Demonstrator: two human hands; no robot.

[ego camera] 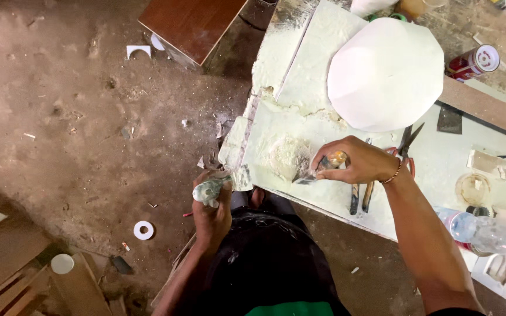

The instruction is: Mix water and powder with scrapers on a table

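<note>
My left hand (213, 213) grips the paste-smeared handle of a wide putty knife (238, 175), whose blade rests at the near left edge of the white, paste-covered work board (300, 88). My right hand (355, 162) holds a smaller putty knife (317, 169) by its amber handle, its blade tip touching a mound of whitish putty (285, 155) on the board. The two blades are a short way apart.
A large white many-sided panel (385, 73) lies on the board. Scissors (405, 143), a chisel-like tool (355, 199), a red can (475, 61) and a plastic bottle (487, 234) lie at the right. A brown box (191, 26) and white rings (143, 230) are on the dirt floor.
</note>
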